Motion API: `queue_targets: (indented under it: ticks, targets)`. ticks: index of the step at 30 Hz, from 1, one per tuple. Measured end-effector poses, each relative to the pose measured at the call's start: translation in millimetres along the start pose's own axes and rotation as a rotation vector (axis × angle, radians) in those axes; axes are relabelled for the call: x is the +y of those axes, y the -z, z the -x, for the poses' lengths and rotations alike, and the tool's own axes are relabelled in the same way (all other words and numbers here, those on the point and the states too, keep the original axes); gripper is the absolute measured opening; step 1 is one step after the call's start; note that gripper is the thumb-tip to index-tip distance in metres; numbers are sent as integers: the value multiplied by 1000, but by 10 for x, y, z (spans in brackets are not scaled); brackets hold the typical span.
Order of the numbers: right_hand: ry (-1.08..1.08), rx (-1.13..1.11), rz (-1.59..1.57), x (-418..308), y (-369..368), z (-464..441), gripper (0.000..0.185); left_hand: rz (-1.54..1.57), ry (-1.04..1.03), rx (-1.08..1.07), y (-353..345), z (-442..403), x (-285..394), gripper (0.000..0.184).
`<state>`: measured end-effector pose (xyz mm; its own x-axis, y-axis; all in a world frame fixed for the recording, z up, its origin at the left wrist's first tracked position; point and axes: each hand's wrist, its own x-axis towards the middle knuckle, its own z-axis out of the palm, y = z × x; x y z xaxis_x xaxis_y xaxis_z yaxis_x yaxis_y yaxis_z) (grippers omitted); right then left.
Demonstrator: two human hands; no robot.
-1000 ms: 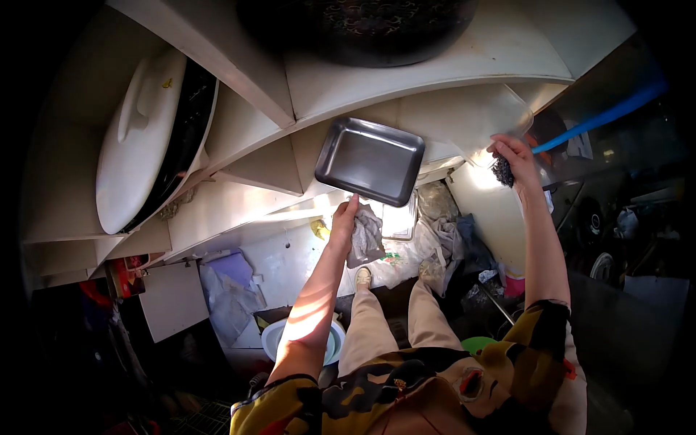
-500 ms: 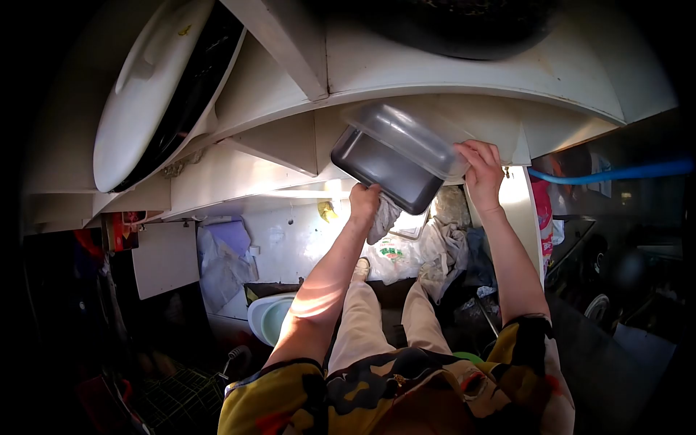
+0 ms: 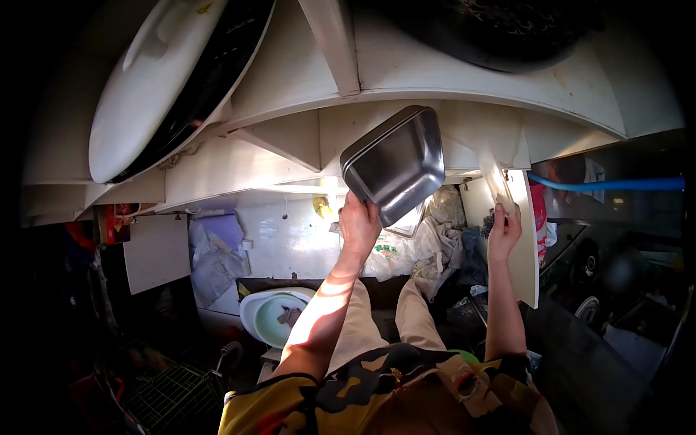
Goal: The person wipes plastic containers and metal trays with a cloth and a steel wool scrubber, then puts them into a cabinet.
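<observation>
My left hand (image 3: 359,226) is closed on the near edge of a rectangular metal container (image 3: 397,163), tilted so its hollow, shiny inside faces me. To its right, my right hand (image 3: 505,230) pinches a clear plastic lid (image 3: 494,174), seen almost edge-on and slightly blurred. Lid and container are apart. Down at the left, a grey cloth (image 3: 290,317) lies in a pale green basin (image 3: 272,322).
White shelving (image 3: 464,90) spans the space above my hands. A white lidded oval vessel (image 3: 156,80) sits upper left, a dark round pan (image 3: 500,36) at the top. Plastic bags (image 3: 388,254) and crumpled cloths (image 3: 444,243) lie below; a blue hose (image 3: 609,184) runs right.
The clear lid has come off the container and moved right with my right hand. The container has turned in my left hand. The cloth has left that hand; a similar one shows in the basin.
</observation>
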<state>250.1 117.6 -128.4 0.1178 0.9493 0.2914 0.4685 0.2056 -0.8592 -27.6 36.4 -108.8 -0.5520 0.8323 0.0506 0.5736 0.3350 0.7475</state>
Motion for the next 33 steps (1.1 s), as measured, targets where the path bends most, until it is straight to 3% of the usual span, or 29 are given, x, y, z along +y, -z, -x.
queue_targets:
  ticks: [1,3,4,6,8,9,17,19,20,22,24,27,29,33]
  targets:
    - [0,1,-1,-81,-31,-81,15,118,47,-80,34,-7,-23,24]
    - [326,0,298,-230,-184,-349,25,463,195,-245,66,-12,-226,24]
    - [372,18,353,-246,-240,-435,36,703,300,-328,72,-13,-284,24]
    - [408,-13,444,-233,-356,-618,36,668,320,-329,93,28,-378,24]
    - [416,-56,558,-233,-459,-797,38,863,627,-384,75,36,-462,24]
    - [419,-106,668,-212,-517,-829,39,955,669,-369,118,55,-445,25]
    - [443,-345,901,-112,-590,-932,46,1086,643,-386,362,43,-171,22]
    - [251,-415,660,-100,-388,-797,46,1084,668,-409,379,64,-161,21]
    - [253,-414,662,-141,-392,-778,46,1111,652,-407,398,18,-133,20]
    - [-488,-671,-415,-259,-196,-490,49,1077,620,-392,418,13,-99,18]
    - [-663,-734,-786,-489,-65,-256,55,1109,619,-413,386,25,-94,17]
    - [-634,-710,-883,-681,-52,-55,47,1090,613,-402,424,16,-36,18]
    - [-756,-833,-722,-851,-22,111,37,903,434,-400,482,72,42,18]
    - [-738,-735,-647,-1122,-5,205,23,888,318,-374,593,168,142,20]
